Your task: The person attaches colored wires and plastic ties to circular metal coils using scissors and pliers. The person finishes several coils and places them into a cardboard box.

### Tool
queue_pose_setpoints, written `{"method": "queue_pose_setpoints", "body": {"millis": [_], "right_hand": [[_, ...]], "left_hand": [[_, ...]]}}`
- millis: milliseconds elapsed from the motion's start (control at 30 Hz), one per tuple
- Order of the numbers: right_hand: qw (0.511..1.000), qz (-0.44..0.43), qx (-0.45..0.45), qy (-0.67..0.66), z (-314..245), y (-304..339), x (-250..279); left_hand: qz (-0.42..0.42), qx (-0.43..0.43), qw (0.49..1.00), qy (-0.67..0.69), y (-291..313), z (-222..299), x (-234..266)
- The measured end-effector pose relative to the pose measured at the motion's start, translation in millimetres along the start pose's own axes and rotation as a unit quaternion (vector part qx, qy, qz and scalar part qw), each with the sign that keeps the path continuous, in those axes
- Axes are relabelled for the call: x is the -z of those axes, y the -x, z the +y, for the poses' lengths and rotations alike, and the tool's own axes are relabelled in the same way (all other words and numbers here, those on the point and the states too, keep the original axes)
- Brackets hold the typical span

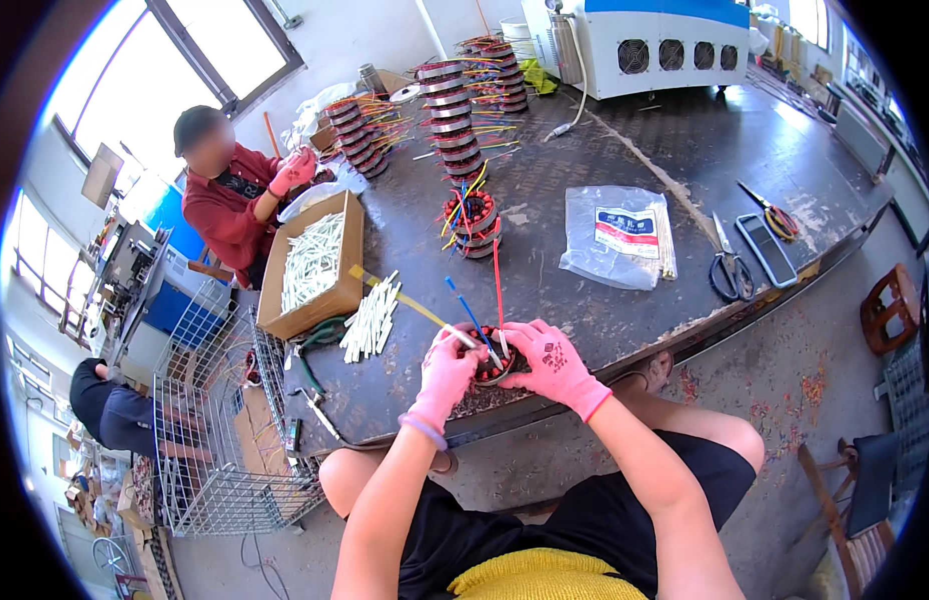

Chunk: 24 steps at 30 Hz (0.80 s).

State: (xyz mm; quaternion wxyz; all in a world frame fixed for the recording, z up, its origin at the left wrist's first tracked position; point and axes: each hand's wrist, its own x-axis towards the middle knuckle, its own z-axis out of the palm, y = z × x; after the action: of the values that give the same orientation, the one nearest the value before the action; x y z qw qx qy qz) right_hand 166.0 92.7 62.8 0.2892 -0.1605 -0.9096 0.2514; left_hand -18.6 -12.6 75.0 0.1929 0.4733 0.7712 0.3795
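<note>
In front of me at the table's near edge sits a motor stator (492,378) with dark red windings. Yellow (410,300), blue (461,303) and red (499,285) lead wires stick up out of it. My left hand (444,378), in a pink glove, is closed with fingertips pinching a white sleeve (462,338) on the yellow wire. Curled around the stator's right side is my pink-gloved right hand (550,366), steadying it. White sleeves also sit at the base of the blue and red wires. Parts of the stator are hidden under my fingers.
Loose white sleeves (372,322) lie beside a cardboard box (315,322) of sleeves. Stator stacks (450,125) stand behind. Rightward are a plastic bag (600,250), scissors (727,272) and a phone (767,250). A wire cart (215,490) stands left; a co-worker (225,215) sits far left.
</note>
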Motion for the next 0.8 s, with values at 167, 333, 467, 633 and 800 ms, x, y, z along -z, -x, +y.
{"method": "queue_pose_setpoints", "body": {"millis": [167,333,467,633,800], "right_hand": [[0.991,-0.125,0.032,-0.025,8.3,-20.9,21.8],[0.999,-0.045,0.000,0.012,0.1,-11.7,21.7],[0.982,0.034,-0.176,-0.056,-40.1,10.9,36.6],[0.996,0.044,-0.071,-0.015,-81.8,-9.8,23.9],[0.995,0.019,-0.089,0.041,-75.4,-28.0,11.0]], "left_hand": [[-0.037,0.077,0.935,0.344,31.2,17.7,1.0],[0.052,-0.201,0.954,-0.216,34.8,33.4,23.5],[0.001,-0.112,0.994,0.015,29.4,51.2,58.1],[-0.027,-0.166,0.983,0.076,12.4,54.3,62.5],[-0.073,-0.116,0.952,0.274,13.5,53.0,50.9]]}}
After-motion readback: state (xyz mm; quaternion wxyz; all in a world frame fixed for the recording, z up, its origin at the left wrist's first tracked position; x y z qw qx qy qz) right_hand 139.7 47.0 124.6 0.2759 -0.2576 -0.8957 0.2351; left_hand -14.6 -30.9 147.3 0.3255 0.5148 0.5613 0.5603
